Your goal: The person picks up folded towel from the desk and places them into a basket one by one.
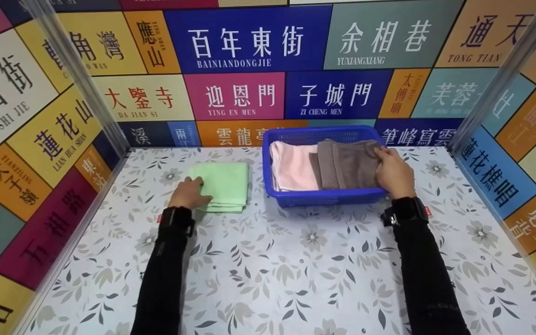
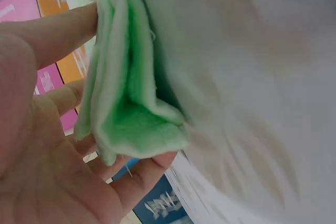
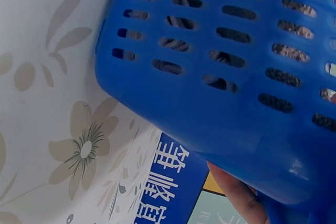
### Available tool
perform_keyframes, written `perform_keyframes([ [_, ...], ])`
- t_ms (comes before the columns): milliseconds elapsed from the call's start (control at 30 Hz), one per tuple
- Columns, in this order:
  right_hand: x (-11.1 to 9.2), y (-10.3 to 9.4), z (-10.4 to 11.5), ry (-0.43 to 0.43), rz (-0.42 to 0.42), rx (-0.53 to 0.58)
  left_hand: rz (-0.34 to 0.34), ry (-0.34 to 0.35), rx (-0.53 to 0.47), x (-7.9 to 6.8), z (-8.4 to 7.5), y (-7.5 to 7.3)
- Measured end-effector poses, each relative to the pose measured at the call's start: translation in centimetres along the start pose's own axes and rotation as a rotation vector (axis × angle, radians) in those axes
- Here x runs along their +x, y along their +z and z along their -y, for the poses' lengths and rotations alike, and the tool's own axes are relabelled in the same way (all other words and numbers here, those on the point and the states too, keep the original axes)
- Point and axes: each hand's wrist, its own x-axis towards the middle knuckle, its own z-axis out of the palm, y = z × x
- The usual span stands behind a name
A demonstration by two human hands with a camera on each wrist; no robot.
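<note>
On the table lies a folded light green towel. My left hand rests at its left side, fingers and thumb spread over the edge. In the left wrist view, the layered end of the towel sits against the spread fingers. A blue plastic basket stands to the right. Inside are a folded pink cloth and, overlapping it, a folded grey-brown cloth. My right hand grips the basket's right end, thumb side over the grey-brown cloth. In the right wrist view, a finger shows outside the slotted basket wall.
The white table has a grey leaf and flower print. Panels with Chinese street-sign lettering enclose it at the back and both sides, and the basket stands close to the back wall.
</note>
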Motion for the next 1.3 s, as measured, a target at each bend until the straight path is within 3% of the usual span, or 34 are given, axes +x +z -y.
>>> perform_keyframes([
  [133,0.0,0.0,0.2,-0.003,-0.005,-0.001,-0.012,0.043,-0.011,0.4,-1.1,0.7],
  [333,-0.1,-0.1,0.2,0.005,-0.005,0.004,-0.002,0.051,-0.016,0.9,-1.3,1.0],
  [733,-0.2,-0.1,0.3,-0.002,-0.017,0.004,0.113,0.008,-0.005,-1.1,-2.2,0.7],
  [967,-0.3,-0.1,0.2,-0.006,-0.025,0.005,0.193,0.059,-0.069,-3.8,-1.8,0.9],
  [1300,-0.2,0.0,0.2,0.0,-0.008,0.001,0.252,0.085,-0.108,-9.7,-2.2,2.7],
])
